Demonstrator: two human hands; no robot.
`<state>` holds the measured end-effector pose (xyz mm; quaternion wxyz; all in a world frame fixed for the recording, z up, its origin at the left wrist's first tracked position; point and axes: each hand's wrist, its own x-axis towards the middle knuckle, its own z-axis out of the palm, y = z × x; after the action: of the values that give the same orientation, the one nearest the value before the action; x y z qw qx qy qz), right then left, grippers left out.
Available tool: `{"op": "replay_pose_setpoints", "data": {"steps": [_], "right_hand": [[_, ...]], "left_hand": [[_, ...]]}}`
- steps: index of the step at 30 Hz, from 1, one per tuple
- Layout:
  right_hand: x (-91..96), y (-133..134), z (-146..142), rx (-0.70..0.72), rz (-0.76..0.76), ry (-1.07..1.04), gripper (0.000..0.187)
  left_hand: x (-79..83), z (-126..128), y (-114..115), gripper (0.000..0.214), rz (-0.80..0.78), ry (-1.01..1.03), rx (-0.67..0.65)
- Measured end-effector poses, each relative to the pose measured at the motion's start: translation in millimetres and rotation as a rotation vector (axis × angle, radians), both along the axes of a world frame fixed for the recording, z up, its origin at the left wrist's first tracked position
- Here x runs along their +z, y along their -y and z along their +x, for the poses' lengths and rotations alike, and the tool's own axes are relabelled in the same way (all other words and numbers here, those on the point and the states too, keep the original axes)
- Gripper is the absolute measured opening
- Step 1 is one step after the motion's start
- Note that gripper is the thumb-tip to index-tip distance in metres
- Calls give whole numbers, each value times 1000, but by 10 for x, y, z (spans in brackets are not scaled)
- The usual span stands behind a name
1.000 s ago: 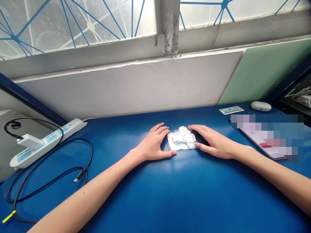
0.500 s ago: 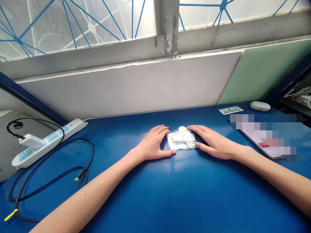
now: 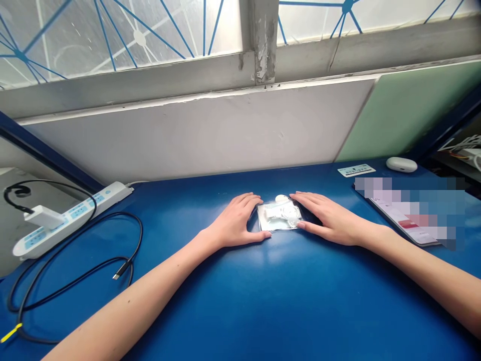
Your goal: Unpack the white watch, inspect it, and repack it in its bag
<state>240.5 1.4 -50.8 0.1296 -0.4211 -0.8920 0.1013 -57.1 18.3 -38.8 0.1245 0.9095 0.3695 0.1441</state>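
Note:
A small clear plastic packet [image 3: 270,223] with a white coiled item inside, perhaps a cable, lies flat on the blue tabletop [image 3: 278,301]. Just behind it sits a small round white piece [image 3: 281,198]. My left hand [image 3: 236,220] rests at the packet's left side, thumb stretched along the near edge and fingers along the far left corner. On the other side, my right hand [image 3: 326,218] lies with thumb and fingers spread around the right end, its thumb tip at the near right corner. Neither hand grips the packet.
At the left, a white power strip [image 3: 80,213] holds a white charger [image 3: 44,219] with a long black cable [image 3: 141,235] looped on the table. To the right are a card [image 3: 356,171], a white earbud case [image 3: 402,164] and a phone-like device [image 3: 391,210], partly blurred out.
The view has shifted very slightly. Both hands and the packet stay in almost the same place, with the right thumb marginally further over the packet's corner.

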Motion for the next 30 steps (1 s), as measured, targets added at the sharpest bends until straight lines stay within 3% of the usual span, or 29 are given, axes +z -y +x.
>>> {"op": "replay_pose_setpoints", "data": {"steps": [30], "right_hand": [[-54,-3,20,17,39,-64,68]], "left_hand": [[21,8,2,75,-16,20,-9]]}}
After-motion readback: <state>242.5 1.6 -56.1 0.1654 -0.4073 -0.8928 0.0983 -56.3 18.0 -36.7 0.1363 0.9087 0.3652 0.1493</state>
